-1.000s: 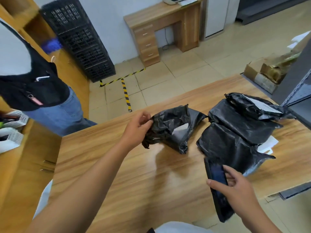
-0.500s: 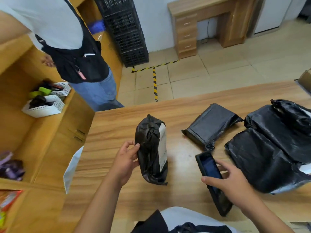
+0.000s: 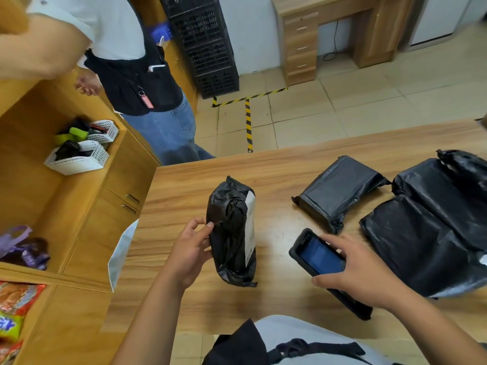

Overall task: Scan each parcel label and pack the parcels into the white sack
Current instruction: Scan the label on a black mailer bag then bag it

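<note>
crinkled black plastic parcel (image 3: 229, 233), flat scanner (image 3: 320, 256)

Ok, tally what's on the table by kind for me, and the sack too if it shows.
Black parcels: 5 (held parcel in the grip of the left hand; flat parcel; far parcel, middle parcel and near parcel overlapping at the right, judging by seams)
Scanner: 1, in the right hand
White sack: 1, an edge showing beside the table
Total: 7
</note>
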{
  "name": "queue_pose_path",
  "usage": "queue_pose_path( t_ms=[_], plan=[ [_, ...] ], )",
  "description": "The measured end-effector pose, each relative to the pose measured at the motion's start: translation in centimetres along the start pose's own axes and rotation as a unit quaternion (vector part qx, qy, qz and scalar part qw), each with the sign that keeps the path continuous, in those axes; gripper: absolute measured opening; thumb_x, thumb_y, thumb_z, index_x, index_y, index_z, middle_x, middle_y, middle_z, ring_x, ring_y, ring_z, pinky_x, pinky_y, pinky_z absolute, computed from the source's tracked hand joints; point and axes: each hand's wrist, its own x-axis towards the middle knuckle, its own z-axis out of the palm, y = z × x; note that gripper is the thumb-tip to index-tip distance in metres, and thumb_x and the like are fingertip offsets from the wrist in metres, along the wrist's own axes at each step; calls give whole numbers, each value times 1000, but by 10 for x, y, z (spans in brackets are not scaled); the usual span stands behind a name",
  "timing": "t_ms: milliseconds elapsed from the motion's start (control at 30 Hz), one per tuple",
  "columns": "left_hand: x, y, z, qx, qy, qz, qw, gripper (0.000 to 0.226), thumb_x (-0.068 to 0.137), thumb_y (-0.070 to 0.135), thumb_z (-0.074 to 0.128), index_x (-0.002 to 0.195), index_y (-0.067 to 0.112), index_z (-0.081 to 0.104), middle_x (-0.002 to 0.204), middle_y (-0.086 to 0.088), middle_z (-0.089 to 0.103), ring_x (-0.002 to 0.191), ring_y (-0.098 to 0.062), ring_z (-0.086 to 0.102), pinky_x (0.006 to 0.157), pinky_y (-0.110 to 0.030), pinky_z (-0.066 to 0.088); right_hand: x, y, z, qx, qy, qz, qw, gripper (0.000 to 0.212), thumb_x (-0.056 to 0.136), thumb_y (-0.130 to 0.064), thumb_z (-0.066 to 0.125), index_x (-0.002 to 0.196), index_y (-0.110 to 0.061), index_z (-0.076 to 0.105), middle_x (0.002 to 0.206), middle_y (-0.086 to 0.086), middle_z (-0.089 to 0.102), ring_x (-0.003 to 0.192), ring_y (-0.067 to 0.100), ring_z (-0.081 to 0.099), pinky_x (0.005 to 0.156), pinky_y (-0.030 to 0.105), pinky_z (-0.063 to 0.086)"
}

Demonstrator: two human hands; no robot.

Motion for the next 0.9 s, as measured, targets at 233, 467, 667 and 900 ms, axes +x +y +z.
queue_pose_path(
  t_ms=[233,467,667,900],
  plan=[
    [-3,1,-2,-5,-3,7,1000,6,98,19,55,102,16,51,100,-10,70,90,-26,63,73,-42,50,-5,5,3,-25,11,10,1000,106,49,-71,71,143,-32,45,111,-14,51,99,8,53,84,37,52],
    [-8,-2,-1,-2,-10,9,1000,8,97,20,56,104,16,51,99,-11,70,88,-25,63,70,-40,51,-12,10,4,-24,13,14,1000,92,49,-69,71,133,-35,52,109,-12,53,96,9,53,84,38,52],
    [-15,-9,-1,0,-6,-7,1000,11,98,20,56,108,16,52,98,-10,68,89,-27,61,69,-40,52,-21,18,13,18,9,31,999,75,58,-55,81,126,-36,54,108,-10,54,93,9,56,83,38,54],
    [-24,-17,-11,6,20,2,1000,5,101,14,52,101,16,48,94,-5,71,89,-21,64,72,-41,52,-27,21,33,59,11,44,997,62,62,-49,85,108,-46,45,104,-14,51,87,8,57,74,34,55]
  ],
)
